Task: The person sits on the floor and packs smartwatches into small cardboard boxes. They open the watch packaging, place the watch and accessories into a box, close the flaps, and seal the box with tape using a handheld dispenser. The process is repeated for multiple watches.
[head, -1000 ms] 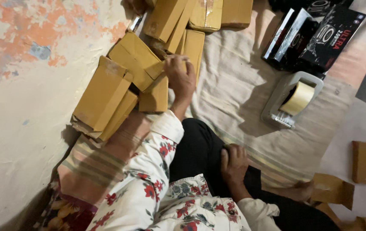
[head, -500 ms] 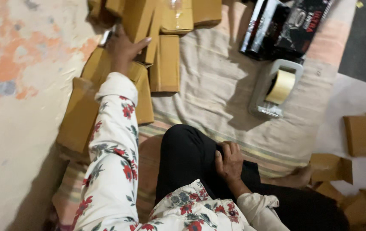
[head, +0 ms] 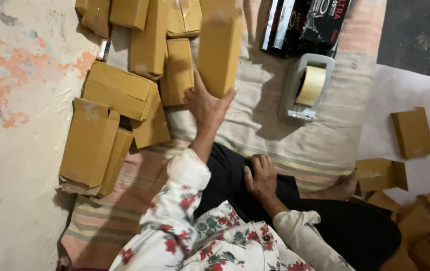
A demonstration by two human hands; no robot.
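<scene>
A: Surface?
B: Striped cloth (head: 275,125) on the floor, brown boxes (head: 119,90) stacked alongside.
A: Hands?
B: Left hand (head: 206,106) grips a tall box (head: 219,52), raised above the stack. Right hand (head: 261,175) rests spread on the thigh. Tape dispenser (head: 306,86) lies near.

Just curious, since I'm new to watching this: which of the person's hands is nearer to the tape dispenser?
The right hand, resting on the dark-trousered lap below the tape dispenser. The left hand is farther to its left, gripping a brown cardboard box.

Tan cardboard boxes (head: 119,90), beige striped cloth (head: 255,115), white/red floral sleeve (head: 175,221), black trousers (head: 355,226).
</scene>
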